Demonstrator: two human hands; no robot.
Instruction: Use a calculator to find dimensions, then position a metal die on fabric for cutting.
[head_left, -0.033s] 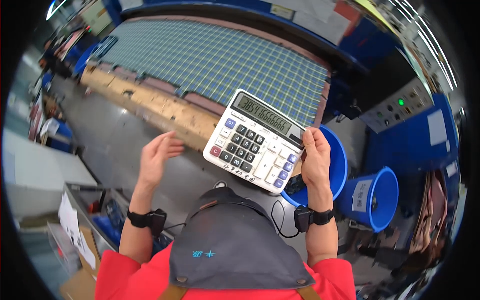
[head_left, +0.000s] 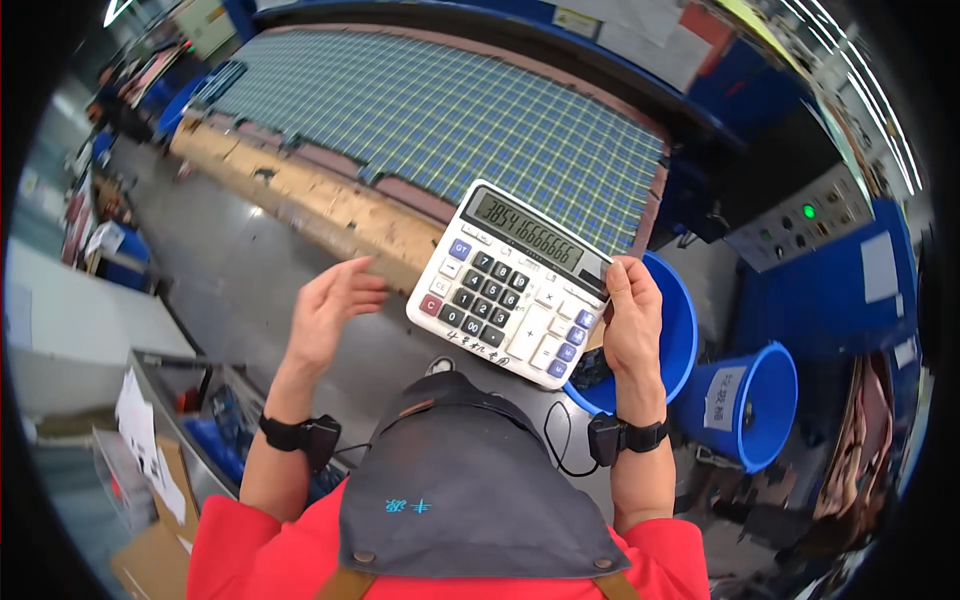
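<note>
Clearly, the broadest thing ahead is a wood-fronted surface (head_left: 330,217), spread with blue-green plaid cloth (head_left: 450,115). Nearer, at the right, a large round blue bin (head_left: 681,315) stands partly behind and below the white desktop calculator (head_left: 523,345), which is held up in the air, tilted in view, its face toward the wearer. For a good hold, the right hand (head_left: 633,315) appears well placed: it grips the calculator's right edge, thumb in front, most of its fingers hidden behind. That one-sided grip probably lets the far end dip, so a firm pinch and a steady wrist matter, the more so with the open bin so close. The left hand (head_left: 335,305) is open and empty, fingers extended, apart from the casing; it seems best placed to brace the free left edge. The digit-filled display (head_left: 525,230) shows plainly, and the thumb ought to stay clear of it. Lightest touch suits the small dark number keys (head_left: 482,297), uncovered by either hand.
</note>
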